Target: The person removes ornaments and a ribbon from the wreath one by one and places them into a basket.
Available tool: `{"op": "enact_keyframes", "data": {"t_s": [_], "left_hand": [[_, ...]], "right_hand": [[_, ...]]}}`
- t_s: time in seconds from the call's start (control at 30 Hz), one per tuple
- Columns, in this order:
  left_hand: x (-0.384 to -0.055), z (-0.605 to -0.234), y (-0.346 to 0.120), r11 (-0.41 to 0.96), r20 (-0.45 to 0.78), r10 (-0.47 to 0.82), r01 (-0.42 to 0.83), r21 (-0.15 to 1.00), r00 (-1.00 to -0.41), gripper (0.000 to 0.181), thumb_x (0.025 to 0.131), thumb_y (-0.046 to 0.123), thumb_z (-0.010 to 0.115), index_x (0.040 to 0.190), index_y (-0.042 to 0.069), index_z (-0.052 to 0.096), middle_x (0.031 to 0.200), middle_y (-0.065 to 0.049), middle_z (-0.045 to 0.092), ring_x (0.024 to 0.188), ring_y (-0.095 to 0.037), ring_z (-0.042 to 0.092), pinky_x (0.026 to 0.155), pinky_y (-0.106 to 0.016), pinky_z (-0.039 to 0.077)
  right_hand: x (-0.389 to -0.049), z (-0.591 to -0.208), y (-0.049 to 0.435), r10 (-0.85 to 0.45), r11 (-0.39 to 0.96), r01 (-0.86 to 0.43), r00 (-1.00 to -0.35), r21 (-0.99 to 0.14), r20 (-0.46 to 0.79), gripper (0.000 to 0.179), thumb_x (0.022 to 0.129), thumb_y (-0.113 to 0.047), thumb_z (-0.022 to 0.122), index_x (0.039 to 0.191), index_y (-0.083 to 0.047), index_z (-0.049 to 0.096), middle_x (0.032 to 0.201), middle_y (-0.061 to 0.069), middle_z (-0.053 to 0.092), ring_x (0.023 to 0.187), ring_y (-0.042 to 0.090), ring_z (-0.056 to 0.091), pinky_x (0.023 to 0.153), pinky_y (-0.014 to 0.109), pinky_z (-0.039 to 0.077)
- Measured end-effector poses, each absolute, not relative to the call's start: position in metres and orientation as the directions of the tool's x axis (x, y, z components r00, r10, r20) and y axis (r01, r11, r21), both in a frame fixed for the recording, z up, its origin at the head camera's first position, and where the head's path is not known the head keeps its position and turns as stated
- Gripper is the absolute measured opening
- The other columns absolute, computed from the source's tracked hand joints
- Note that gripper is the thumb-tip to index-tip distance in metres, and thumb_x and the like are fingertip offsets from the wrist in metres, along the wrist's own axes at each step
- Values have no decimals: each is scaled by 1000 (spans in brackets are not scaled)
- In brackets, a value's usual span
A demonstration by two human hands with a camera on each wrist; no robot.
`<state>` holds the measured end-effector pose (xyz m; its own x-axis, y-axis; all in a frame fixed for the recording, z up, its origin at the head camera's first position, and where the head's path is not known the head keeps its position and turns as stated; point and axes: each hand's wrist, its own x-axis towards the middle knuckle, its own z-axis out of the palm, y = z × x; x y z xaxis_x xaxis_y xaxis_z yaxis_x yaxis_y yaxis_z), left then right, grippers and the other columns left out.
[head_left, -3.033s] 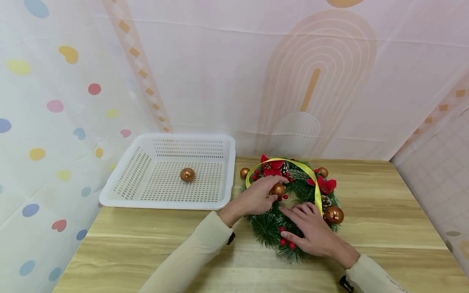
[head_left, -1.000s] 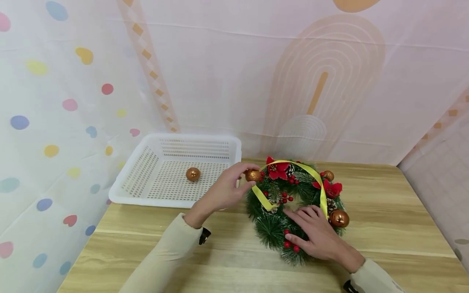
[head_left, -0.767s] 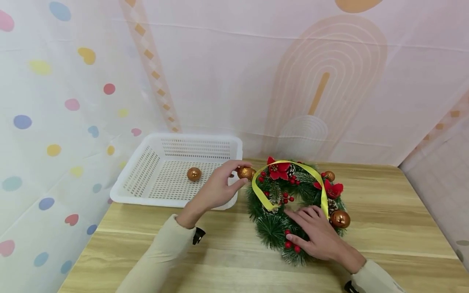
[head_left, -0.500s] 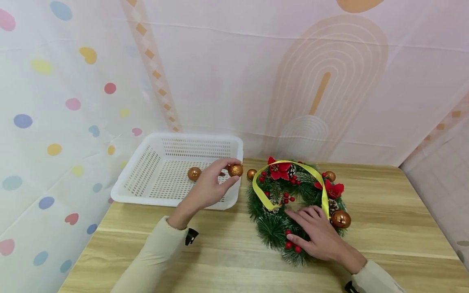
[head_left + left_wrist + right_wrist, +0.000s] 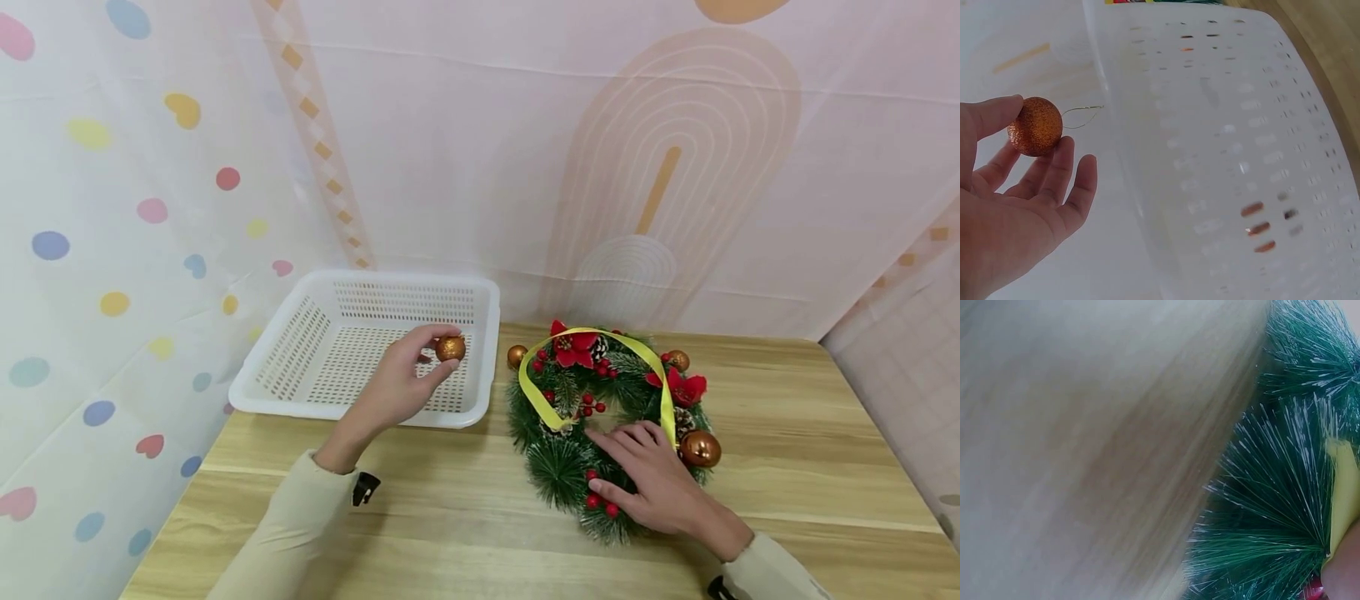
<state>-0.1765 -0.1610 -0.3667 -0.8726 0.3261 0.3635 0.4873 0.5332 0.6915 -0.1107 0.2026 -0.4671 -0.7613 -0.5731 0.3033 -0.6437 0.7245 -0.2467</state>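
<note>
Over the white slotted basket [image 5: 300,408], my left hand [image 5: 390,383] pinches a copper glitter bauble [image 5: 450,347] between thumb and fingertips. In the left wrist view a thin gold loop [image 5: 1084,116] sticks out from the bauble, and copper colour shows through the basket's slots. My left hand hides the basket floor where another bauble lay. My right hand [image 5: 652,479] rests on the green Christmas wreath [image 5: 555,471], fingers spread beside red berries [image 5: 611,509]. A yellow ribbon [image 5: 531,396] loops across the wreath, which carries red poinsettias [image 5: 573,346] and pine cones.
A shiny large copper bauble [image 5: 701,449] sits at the wreath's right side. Smaller ones are at its upper right [image 5: 678,360] and upper left [image 5: 517,357], the latter between wreath and basket. A patterned cloth wall [image 5: 450,167] stands behind the wooden table [image 5: 525,550].
My left hand has taken the bauble from the wreath's left part and carried it left, over the basket. The right hand has stayed on the wreath.
</note>
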Motion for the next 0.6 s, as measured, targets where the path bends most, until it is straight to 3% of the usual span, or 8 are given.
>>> {"op": "enact_keyframes", "data": {"t_s": [0.2,0.6], "left_hand": [[-179,-372,-172,545,322,290,432,718,-901,40,91,6,69,130,5,58,120,-11,64,104,-25,61,88,-49,52],[-185,-388,-188,563,297,230,376,736,-927,38,92,4,69,129,4,59,120,-14,64,99,-26,62,83,-42,52]], "right_hand": [[-111,-467,203,-577,722,-647,-758,-245,303,58,92,-44,65,142,-16,55,118,-3,65,113,20,52,105,51,26],[-111,-467,203,-577,725,-646,-759,-239,303,58,93,-45,65,142,-17,54,119,-3,65,114,20,52,106,51,25]]}}
